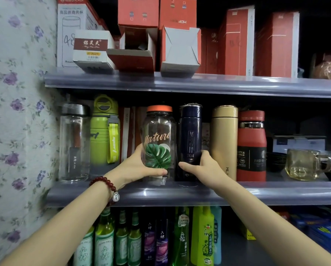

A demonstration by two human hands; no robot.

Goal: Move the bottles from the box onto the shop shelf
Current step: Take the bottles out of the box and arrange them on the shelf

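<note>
The clear bottle (159, 139) and navy bottle (189, 143) stand on the shelf (276, 192), left hand (139, 166) and right hand (201, 166) fingers gripping them at six o'clock; letting go seems next.

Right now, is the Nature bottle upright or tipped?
Upright. The Nature bottle stands on the middle shelf, orange cap on top, left hand gripping its base.

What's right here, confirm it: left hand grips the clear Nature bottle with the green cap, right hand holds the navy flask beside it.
One error: the Nature bottle has an orange cap, not green, as the head view shows. The left hand does grip it; the right hand holds the navy flask beside it.
</note>
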